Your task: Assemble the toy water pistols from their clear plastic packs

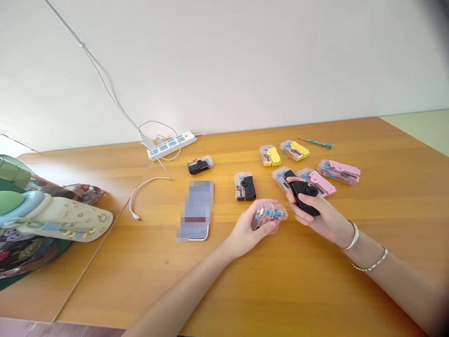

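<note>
Near the middle of the table, my left hand (247, 231) is closed around a clear plastic case (269, 213) with blue parts inside. To its right, my right hand (321, 213) grips a black plastic cover (304, 196) with a round knob on its face. The two held pieces are apart, with a small gap between them. Just behind my right hand lie a clear case with a black side (281, 177), partly hidden by the fingers, and a clear-and-pink case (317, 181). A clear-and-black case (245, 186) rests behind my left hand.
Farther back are two clear-and-yellow cases (270, 156), another pink one (339, 172), another black one (200, 164) and a teal-handled screwdriver (316, 142). Left of my hands lie a phone (198, 206), a white cable (135, 196) and a power strip (171, 145). A bottle (77, 217) lies far left.
</note>
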### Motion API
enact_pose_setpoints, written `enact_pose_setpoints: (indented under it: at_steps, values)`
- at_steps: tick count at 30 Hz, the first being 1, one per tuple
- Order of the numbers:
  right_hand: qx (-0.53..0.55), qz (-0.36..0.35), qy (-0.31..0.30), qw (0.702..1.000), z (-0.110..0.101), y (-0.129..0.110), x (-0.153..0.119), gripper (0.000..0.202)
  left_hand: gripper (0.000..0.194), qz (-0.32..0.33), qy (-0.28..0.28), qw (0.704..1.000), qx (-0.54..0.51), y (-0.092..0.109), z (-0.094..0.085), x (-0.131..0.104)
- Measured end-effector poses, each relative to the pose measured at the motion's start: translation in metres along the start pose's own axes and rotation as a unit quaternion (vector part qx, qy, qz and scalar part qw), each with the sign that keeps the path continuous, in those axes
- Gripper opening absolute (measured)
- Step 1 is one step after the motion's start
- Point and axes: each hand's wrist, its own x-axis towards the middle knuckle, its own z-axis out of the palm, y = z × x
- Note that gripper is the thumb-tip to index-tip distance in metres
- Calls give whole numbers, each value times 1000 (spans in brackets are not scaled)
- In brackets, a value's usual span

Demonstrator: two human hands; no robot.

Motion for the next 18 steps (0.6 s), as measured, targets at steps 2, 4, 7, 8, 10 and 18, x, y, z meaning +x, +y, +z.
enact_pose_setpoints:
  at_steps: [2,4,7,8,10,18]
  values:
    - [-22,-3,1,1000,0,1,0,27,41,0,10,1000,8,1,0,0]
    - [-44,-8,8,999,1,2,1,29,41,0,29,999,15,1,-2,1]
    - [-62,-7,19,998,1,3,4,37,38,-6,64,998,20,1,-4,3]
    - [-66,-7,22,998,1,3,5,39,37,-9,74,997,21,2,-5,3]
    - [-70,-11,22,997,0,4,6,39,35,-10,92,995,23,1,-6,4]
    - [-129,14,2,992,1,15,3,46,31,-3,134,991,19,-7,-7,8]
